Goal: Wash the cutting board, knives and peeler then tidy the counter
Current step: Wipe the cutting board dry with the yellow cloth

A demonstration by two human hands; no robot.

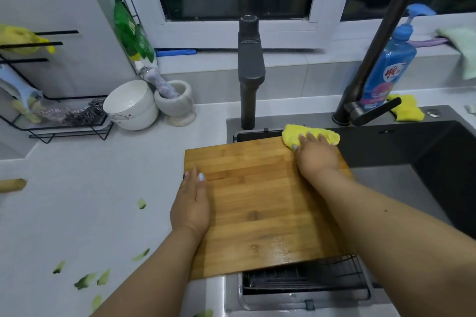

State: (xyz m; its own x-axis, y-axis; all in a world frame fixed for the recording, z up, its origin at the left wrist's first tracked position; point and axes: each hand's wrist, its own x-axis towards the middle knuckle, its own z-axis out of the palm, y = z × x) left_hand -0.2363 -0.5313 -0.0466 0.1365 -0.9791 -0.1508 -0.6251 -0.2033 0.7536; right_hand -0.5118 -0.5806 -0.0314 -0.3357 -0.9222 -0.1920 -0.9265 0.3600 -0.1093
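A wooden cutting board (pixel 257 203) lies flat across the left part of the dark sink (pixel 425 152), over a black wire rack (pixel 309 280). My left hand (pixel 192 203) rests on the board's left edge, its fingers straight. My right hand (pixel 315 153) presses a yellow cloth (pixel 309 135) flat onto the board's far right corner. The board's near right area shines wet. No knife or peeler shows.
Green vegetable peels (pixel 85 279) lie scattered on the grey counter (pixel 90 188). White bowls (pixel 131 105), a stone mortar (pixel 176 103) and a black rack (pixel 51 110) stand at the back left. Behind the sink rise two dark taps (pixel 249 72), a blue soap bottle (pixel 386 72) and a yellow sponge (pixel 407 108).
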